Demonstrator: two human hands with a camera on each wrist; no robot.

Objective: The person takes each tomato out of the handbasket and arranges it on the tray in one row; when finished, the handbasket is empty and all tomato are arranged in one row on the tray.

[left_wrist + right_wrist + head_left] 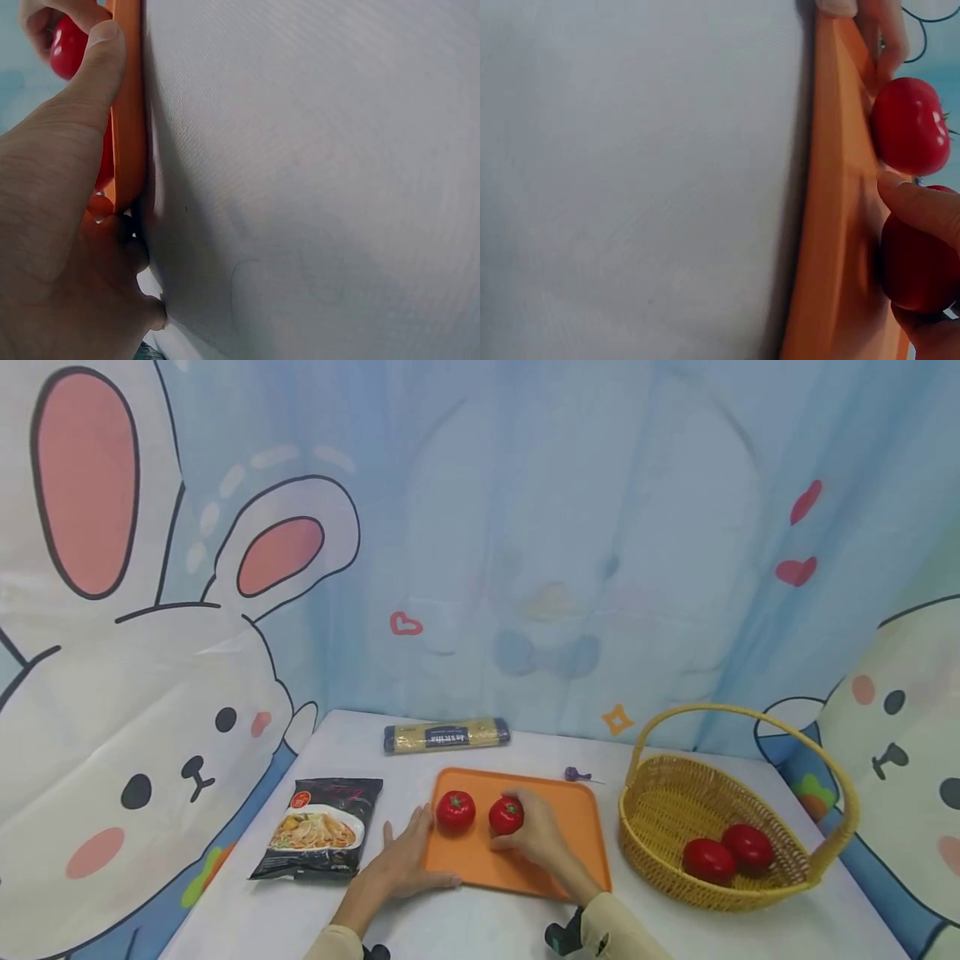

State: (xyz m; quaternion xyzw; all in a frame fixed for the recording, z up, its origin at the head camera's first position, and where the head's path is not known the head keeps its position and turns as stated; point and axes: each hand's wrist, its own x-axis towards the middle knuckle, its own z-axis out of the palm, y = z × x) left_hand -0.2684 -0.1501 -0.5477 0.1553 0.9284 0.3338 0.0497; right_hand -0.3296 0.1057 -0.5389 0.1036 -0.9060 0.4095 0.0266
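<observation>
An orange tray [573, 827] lies on the white table with two red tomatoes in it. My right hand [542, 835] grips one tomato [506, 816], thumb on the near side and fingers curled over its far side. Left of it sits the other tomato [455, 812], which shows its green stem end in the right wrist view. My left hand [408, 860] is at the tray's left edge, fingers extended along it and thumb at the near corner. In the left wrist view the left thumb [105, 60] lies against the tray's orange side wall [129, 112].
A wicker basket [637, 843] with a tall handle stands right of the tray, holding two red items [708, 860]. Left is a black noodle packet [318, 827]. Behind lie a pack of spaghetti [447, 736] and a small purple item [576, 774]. A cartoon curtain [525, 527] hangs behind the table.
</observation>
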